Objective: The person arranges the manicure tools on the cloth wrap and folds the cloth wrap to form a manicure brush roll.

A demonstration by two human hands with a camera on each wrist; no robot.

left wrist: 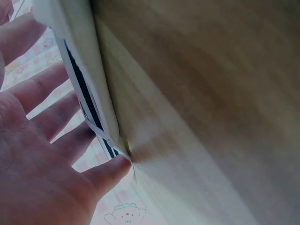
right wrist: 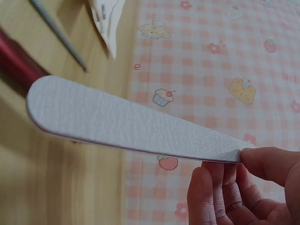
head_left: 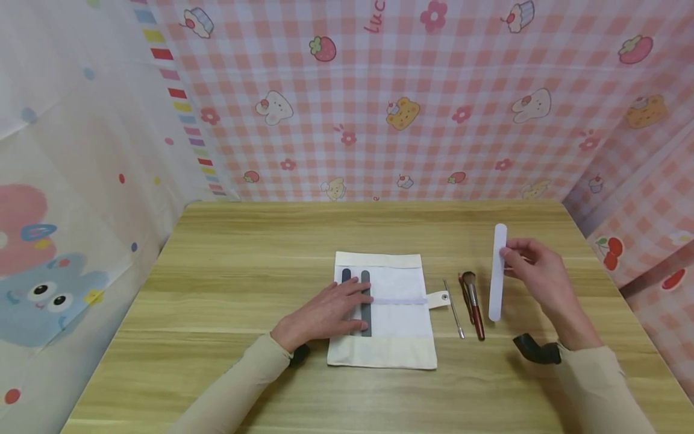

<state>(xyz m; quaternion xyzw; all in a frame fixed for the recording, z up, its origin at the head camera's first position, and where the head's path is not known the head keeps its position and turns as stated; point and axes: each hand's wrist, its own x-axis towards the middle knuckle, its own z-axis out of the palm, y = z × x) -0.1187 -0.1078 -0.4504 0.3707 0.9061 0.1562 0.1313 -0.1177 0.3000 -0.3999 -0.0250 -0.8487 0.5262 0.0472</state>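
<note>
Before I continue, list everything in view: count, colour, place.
Wooden table: 1, light brown, under tools.
Tool pouch: 1, cream, on table.
Snap strap: 1, cream, right of pouch.
Dark nail file: 1, blackish, left in pouch.
Grey nail file: 1, grey, beside it.
Thin rod: 1, silver, right of strap.
Makeup brush: 1, reddish handle, right of rod.
Slim tool: 1, reddish, beside brush; type unclear.
White nail file: 1, white, right of brush.
Checked cloth: 1 or more, pink and white, behind.
Cartoon cloth: 1, white, left.
Left hand: 1, bare, over pouch.
Right hand: 1, bare, pinching white nail file.
Sleeves: 2, beige, forearms.
Wrist devices: 2, black, wrists.
</note>
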